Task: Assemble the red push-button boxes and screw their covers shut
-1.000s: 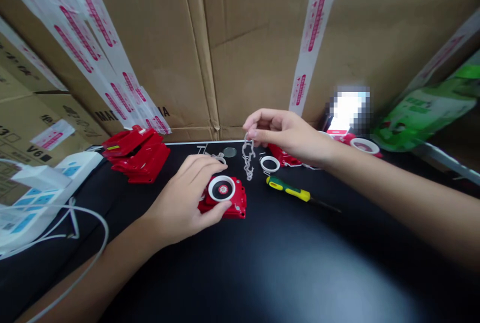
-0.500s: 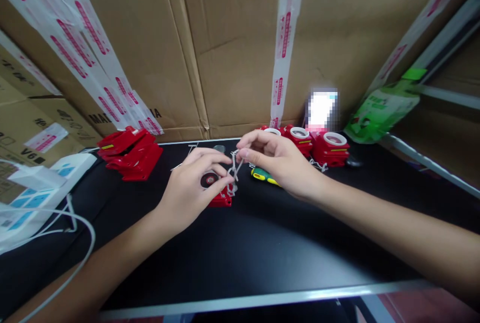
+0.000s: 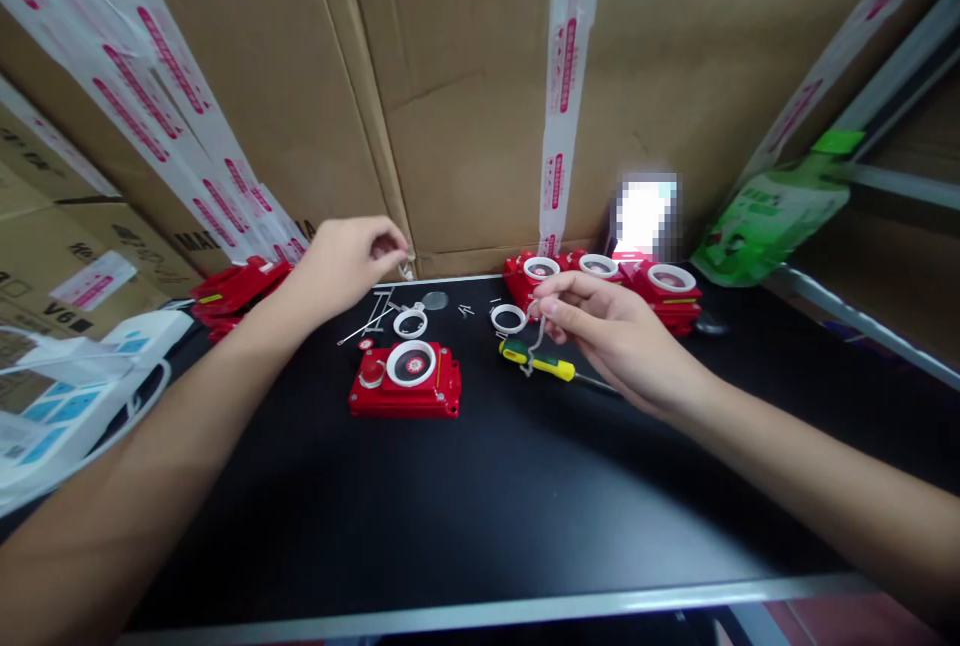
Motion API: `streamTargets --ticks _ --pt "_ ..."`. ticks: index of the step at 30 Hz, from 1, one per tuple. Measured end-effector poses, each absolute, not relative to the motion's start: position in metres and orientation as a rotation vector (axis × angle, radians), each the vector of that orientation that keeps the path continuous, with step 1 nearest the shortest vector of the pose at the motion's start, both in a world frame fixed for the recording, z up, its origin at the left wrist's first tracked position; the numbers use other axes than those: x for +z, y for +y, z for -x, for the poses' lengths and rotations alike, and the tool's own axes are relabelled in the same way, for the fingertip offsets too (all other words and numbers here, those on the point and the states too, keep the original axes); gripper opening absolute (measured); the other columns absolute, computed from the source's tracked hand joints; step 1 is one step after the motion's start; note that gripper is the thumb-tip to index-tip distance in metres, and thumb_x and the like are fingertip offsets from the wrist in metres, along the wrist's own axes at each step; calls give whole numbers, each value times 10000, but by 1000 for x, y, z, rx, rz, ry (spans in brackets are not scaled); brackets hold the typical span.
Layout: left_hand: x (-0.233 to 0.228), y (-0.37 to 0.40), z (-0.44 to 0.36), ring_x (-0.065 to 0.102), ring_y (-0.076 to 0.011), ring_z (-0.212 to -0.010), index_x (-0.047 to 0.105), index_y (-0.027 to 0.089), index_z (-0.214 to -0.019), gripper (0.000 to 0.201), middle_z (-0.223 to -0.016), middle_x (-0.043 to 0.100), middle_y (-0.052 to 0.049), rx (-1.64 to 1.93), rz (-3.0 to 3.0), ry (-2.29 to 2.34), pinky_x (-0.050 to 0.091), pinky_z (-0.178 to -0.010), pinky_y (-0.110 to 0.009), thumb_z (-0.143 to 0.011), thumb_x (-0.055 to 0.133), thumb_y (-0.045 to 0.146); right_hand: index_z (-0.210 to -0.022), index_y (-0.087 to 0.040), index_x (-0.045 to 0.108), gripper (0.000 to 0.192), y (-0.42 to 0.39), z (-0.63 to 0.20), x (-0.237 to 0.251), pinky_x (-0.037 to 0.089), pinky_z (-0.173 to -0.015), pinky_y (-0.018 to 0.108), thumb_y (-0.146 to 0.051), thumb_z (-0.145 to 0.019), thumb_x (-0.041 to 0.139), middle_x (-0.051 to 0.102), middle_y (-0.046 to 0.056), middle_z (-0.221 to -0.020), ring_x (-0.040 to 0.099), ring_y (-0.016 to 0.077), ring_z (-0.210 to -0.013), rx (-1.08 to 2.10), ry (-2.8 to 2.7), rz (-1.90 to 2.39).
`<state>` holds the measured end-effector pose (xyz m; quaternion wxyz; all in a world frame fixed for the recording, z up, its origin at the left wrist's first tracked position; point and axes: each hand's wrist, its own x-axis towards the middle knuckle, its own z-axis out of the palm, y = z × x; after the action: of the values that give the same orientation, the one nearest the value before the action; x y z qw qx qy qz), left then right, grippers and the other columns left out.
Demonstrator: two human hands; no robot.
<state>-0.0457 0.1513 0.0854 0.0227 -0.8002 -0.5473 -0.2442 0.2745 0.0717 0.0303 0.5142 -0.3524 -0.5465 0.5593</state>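
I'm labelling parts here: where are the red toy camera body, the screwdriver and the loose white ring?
red plastic camera body (image 3: pixel 431 388), head view, front face.
green-and-yellow screwdriver (image 3: pixel 559 367), head view, yellow handle.
loose white plastic ring (image 3: pixel 410 325), head view, rim.

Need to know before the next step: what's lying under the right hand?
Below the right hand the yellow-green screwdriver lies on the black table, its shaft running under the palm. A thin string hangs from the fingers. The tool's tip is covered by the hand.

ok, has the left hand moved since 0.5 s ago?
Yes. The left hand has lifted off the red housing and gone back-left, toward the cardboard box, fingers pinched.
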Motion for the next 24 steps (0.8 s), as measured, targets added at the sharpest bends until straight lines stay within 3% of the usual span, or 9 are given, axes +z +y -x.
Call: streamTargets --ticks 2,4,6,9,12,16,20,24 --pt "77 150 49 782 -287 -888 800 218 -933 117 -932 836 -72 -641 2515 -1715 618 -888 -433 -896 781 327 -989 -202 788 273 70 -276 24 486 -763 296 -403 -892 946 748 11 -948 633 139 -841 1367 -1347 848" --pt "73 132 45 764 -368 -1103 797 180 -1048 206 -1131 825 -152 -623 2480 -1713 593 -1021 -539 -909 733 317 -985 -205 790 230 68 -276 19 513 -829 301 -379 -922 925 748 11 -963 665 144 -888 1395 -1362 815" --pt "73 103 32 739 -354 -1186 776 195 -1152 255 -1237 797 -145 -651 2473 -1677 576 -1074 -547 -1000 615 322 -996 -206 792 188 64 -276 16 535 -889 304 -349 -950 905 756 14 -974 699 152 -936 1446 -1355 760" --pt "71 50 1 748 -280 -1029 764 247 -1170 225 -1127 794 -78 -841 2651 -1473 630 -945 -448 -1048 606 351 -1013 -206 794 119 55 -275 17 559 -896 288 -298 -993 866 767 12 -957 733 145 -923 1536 -1333 652" --pt "56 12 -27 678 -194 -693 741 278 -1275 333 -883 751 -6 -1099 2882 -1579 640 -682 -353 -954 785 355 -1021 -204 801 69 45 -273 21 580 -849 258 -246 -1005 854 778 7 -967 743 120 -855 1627 -1304 555" --pt "32 -1 -43 697 -146 -608 687 269 -1279 354 -965 807 -23 -1777 3138 -2073 580 -438 -231 -938 776 237 -1045 -211 823 35 34 -273 20 574 -712 215 -223 -1017 840 776 10 -981 703 93 -763 1722 -1272 531" --pt "26 -1 -39 722 -130 -572 794 254 -1017 120 -813 799 -4 -2042 3112 -2076 636 -479 -206 -951 742 168 -1107 -248 844 72 28 -275 15 559 -664 178 -252 -1038 826 765 2 -990 684 75 -765 1819 -1293 567" --pt "28 -5 -34 761 -140 -569 842 263 -957 178 -768 818 3 -2084 3028 -1924 679 -530 -216 -973 729 126 -1116 -252 843 100 26 -276 14 578 -719 192 -313 -1038 831 740 -4 -957 678 85 -790 1789 -1379 644"
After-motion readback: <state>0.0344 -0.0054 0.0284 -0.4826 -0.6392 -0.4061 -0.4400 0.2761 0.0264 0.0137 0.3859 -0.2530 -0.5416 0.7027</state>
